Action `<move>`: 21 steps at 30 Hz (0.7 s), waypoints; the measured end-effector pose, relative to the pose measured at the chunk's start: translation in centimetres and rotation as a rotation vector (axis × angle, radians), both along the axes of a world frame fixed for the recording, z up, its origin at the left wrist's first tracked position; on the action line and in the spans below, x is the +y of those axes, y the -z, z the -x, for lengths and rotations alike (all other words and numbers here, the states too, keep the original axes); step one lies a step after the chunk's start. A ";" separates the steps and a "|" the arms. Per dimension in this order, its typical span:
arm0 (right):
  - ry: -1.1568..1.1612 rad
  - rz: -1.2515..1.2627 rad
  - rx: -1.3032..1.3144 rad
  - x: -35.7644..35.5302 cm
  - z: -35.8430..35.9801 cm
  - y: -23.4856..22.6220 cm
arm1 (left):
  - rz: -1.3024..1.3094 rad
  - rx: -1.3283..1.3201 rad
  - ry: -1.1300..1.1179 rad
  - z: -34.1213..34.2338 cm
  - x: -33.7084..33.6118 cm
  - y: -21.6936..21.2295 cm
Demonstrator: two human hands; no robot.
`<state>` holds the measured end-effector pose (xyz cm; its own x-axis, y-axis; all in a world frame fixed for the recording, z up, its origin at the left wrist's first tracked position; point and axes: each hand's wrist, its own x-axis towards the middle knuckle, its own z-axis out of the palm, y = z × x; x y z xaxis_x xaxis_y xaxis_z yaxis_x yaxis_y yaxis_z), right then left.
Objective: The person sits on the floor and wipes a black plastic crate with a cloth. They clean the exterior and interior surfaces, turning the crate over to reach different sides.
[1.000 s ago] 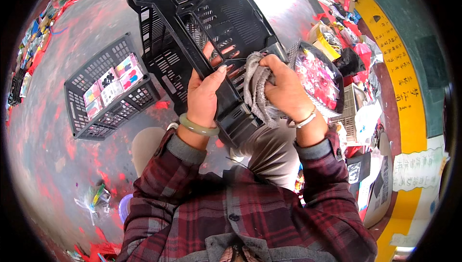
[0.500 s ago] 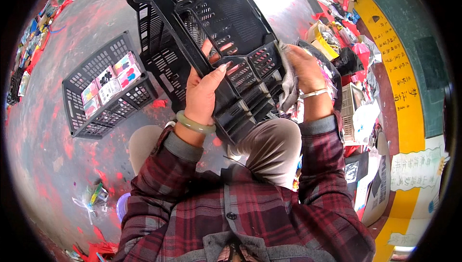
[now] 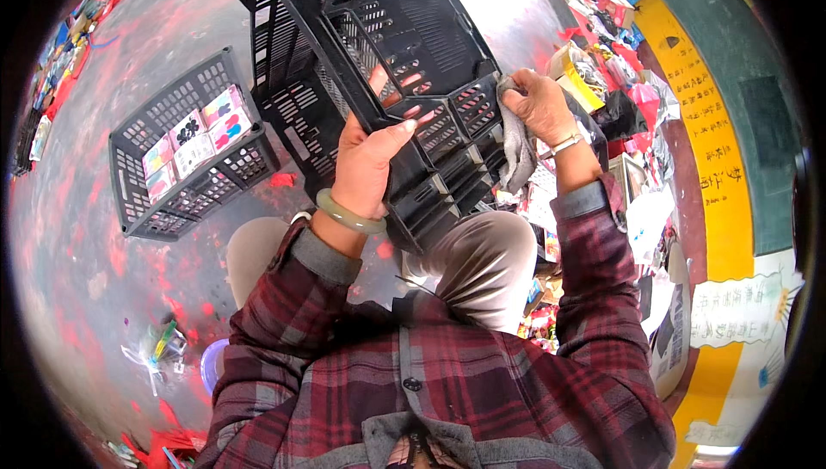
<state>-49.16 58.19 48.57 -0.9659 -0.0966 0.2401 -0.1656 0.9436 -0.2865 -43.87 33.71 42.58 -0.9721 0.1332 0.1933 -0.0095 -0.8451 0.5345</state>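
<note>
A large black plastic crate [image 3: 344, 95] is tilted in front of me, its lower end against my knee. My left hand [image 3: 372, 155], with a pale bangle at the wrist, grips the crate's edge; its thumb lies on the near side and the fingers show through the openings. At the crate's right edge, my right hand [image 3: 542, 107] pinches a grey cloth [image 3: 516, 146] that hangs down along the crate's corner. Part of the cloth is tucked under the fingers and hidden.
On the floor at left stands a smaller dark basket [image 3: 142, 219] holding several colourful packs [image 3: 194, 135]. Along the right wall lies a heap of packages and bags [image 3: 632, 107]. More goods line the far left edge. A purple round thing [image 3: 212, 366] sits by my left elbow.
My right hand has shifted slightly up and outward, with its forearm turned further right. The cloth now hangs more freely at the crate's corner. The crate has moved a little right.
</note>
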 end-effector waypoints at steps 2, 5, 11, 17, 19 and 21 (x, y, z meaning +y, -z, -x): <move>0.048 -0.079 0.077 -0.2 0.0 0.6 | 0.018 0.005 0.015 0.3 -0.2 0.4; 0.051 -0.036 0.087 -0.4 0.6 0.6 | -0.002 0.013 0.044 0.3 -0.4 0.3; -0.008 0.253 0.077 0.2 1.9 2.4 | -0.004 -0.001 0.058 0.4 -0.5 0.5; 0.138 0.435 0.016 0.6 1.7 3.8 | 0.002 0.001 0.021 -0.6 0.4 0.0; 0.122 0.792 -0.197 0.7 0.8 3.1 | 0.007 0.012 -0.002 -0.7 0.7 0.3; 0.086 0.965 -0.375 0.6 -0.1 1.7 | 0.019 0.006 -0.020 -0.8 0.6 0.5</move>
<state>-49.04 58.80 46.86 -0.9891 0.0496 -0.1389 0.1474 0.2898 -0.9457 -43.04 34.31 42.11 -0.9733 0.1178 0.1969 0.0103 -0.8350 0.5502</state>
